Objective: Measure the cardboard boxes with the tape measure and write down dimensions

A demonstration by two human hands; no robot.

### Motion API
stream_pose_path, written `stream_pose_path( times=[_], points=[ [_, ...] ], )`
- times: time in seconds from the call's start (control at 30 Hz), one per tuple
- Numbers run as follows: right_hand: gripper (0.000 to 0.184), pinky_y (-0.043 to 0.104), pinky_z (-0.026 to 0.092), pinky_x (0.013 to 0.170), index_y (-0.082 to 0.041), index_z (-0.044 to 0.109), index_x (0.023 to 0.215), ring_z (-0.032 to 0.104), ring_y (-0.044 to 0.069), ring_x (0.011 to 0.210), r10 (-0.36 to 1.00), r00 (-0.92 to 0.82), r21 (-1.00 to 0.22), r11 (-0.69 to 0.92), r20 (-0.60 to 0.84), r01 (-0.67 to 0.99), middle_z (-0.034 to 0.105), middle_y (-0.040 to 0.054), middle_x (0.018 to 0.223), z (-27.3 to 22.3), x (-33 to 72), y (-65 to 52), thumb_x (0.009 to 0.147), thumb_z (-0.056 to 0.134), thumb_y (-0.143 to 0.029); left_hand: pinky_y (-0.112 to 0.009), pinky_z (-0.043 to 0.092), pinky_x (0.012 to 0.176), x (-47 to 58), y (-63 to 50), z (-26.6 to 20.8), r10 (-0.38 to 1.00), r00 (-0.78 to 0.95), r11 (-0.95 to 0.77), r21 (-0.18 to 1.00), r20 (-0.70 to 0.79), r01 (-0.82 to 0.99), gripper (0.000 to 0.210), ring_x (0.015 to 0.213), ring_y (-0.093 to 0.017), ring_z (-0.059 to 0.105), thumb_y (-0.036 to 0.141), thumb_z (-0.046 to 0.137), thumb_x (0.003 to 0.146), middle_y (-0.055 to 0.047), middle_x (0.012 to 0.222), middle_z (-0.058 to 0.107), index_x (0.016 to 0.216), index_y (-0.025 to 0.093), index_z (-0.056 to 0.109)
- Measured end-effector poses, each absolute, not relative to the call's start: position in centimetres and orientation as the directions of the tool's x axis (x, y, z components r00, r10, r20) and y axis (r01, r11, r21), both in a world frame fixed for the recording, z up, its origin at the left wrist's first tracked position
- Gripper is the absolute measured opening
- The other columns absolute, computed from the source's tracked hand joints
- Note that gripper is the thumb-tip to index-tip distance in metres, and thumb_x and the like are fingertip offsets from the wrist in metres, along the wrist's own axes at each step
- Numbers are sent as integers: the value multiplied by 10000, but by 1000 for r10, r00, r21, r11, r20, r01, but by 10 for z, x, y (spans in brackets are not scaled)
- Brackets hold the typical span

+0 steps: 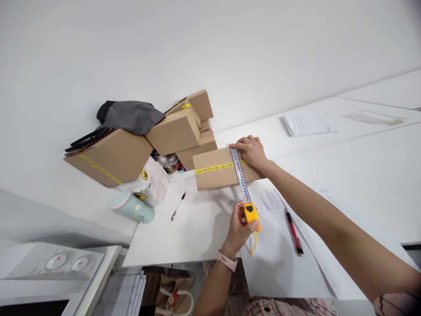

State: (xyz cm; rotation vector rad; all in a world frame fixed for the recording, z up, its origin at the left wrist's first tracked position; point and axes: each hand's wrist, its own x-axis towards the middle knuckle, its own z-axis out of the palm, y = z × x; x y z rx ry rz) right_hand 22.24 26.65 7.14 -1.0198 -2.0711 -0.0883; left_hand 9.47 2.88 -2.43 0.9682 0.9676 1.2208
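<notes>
A yellow tape measure is gripped in my left hand, close to the near edge of the table. Its silver blade runs out across the top of a small brown cardboard box sealed with yellow tape. At the box's far edge, my right hand presses the blade's end with its fingers. Printed paper sheets lie under the tape measure and to its right. On them rests a red and black pen.
Stacked cardboard boxes with a grey cloth stand at the back left. A mint bottle and a slim pen are left of the box. Papers lie far right; a microwave is lower left.
</notes>
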Motion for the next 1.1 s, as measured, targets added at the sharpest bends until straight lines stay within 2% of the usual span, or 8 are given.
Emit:
stream_pose_path(
  times=[0.3,0.9,1.0,1.1],
  points=[
    [515,457,329,857,-340,749,1289,484,301,984,643,-341,-271,661,686,700,714,111,1079,71,222,265,998,369,-150,-286,572,688,94,28,-32,995,85,83,952,-60,-294,753,878,-178,618,402,889,662,-74,1122,652,1273,250,477],
    [515,438,306,833,-296,753,1283,481,287,958,660,-337,-241,625,672,743,715,120,1071,76,219,256,1004,358,-120,-294,577,660,92,27,-34,994,103,68,951,-38,-303,817,886,-189,619,517,911,650,-92,1146,665,1285,240,477],
    [479,441,310,846,-254,704,1348,489,292,954,660,-295,-236,591,691,771,725,121,1032,78,217,250,1041,341,-195,-298,564,703,87,14,-29,994,106,57,956,-27,-289,835,929,-203,629,518,913,654,-107,1182,678,1309,243,474],
    [432,449,306,898,-220,732,1265,503,302,987,633,-277,-196,573,723,796,730,125,1037,74,219,230,1064,396,-401,-316,551,796,77,-10,-25,996,85,2,966,20,-257,865,1022,-226,639,495,916,669,-126,1268,662,1361,251,457]
  ],
)
